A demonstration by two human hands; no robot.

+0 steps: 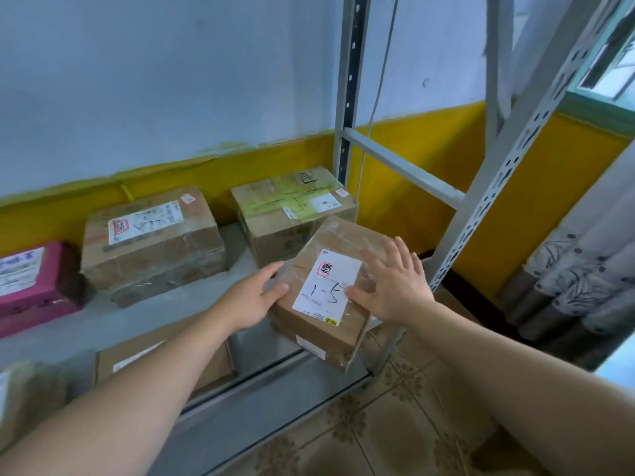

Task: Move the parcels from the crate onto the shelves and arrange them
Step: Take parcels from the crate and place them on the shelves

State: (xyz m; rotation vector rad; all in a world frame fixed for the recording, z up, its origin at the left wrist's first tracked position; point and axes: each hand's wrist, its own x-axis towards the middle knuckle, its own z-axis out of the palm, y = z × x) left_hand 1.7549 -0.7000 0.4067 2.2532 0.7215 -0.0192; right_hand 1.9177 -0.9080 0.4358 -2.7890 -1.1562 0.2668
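Parcel (330, 293): L hand (254, 297) beside, R hand (395, 286) atop

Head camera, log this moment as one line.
parcel: on shelf, skewed, overhanging front edge | left hand: pressed against its left side | right hand: flat on top

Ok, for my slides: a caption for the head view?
Left hand and right hand touch a brown parcel marked 1-5, overhanging the shelf edge.

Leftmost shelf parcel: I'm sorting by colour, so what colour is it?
The parcel is magenta pink with a white label; head view.
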